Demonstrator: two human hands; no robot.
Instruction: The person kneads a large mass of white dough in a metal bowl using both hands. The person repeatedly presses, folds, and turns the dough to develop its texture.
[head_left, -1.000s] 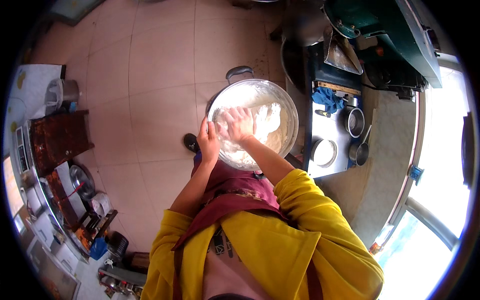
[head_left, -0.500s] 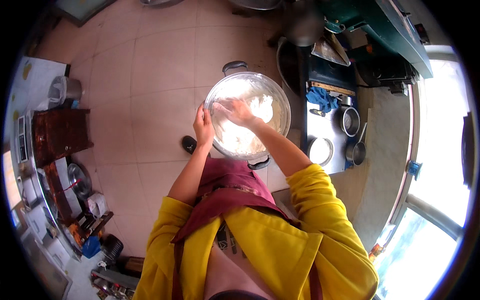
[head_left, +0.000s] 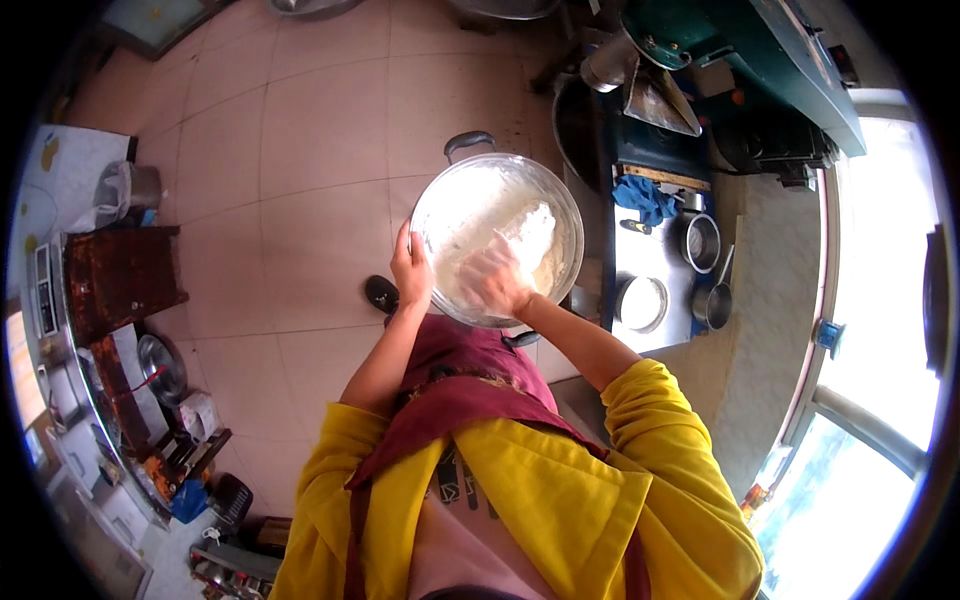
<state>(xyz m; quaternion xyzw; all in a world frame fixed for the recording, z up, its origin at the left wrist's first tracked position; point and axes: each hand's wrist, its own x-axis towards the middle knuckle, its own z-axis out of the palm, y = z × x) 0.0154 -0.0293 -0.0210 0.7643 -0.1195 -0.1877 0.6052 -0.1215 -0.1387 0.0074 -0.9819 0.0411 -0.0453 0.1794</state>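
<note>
My left hand [head_left: 412, 268] is closed on the left rim of a large metal basin [head_left: 572, 212] with black side handles. White flour [head_left: 470, 200] lies inside, with a paler, lumpy mound on the right. My right hand [head_left: 495, 275] is down in the flour in the lower middle of the basin, just left of that mound; its fingers are motion-blurred, so their grip is unclear. The basin is held in front of my maroon apron [head_left: 470, 365].
On the right, a metal-topped counter [head_left: 660, 337] holds a blue cloth [head_left: 645, 200], pots [head_left: 700, 243] and a round pan [head_left: 641, 303], beside dark green machinery [head_left: 760, 70]. A rusty brown cabinet [head_left: 120, 270] stands at left. Pink tiled floor [head_left: 320, 120] surrounds my foot.
My right hand has moved from the upper left of the basin down toward its near side. My left hand stays on the rim, and the basin has shifted slightly in view.
</note>
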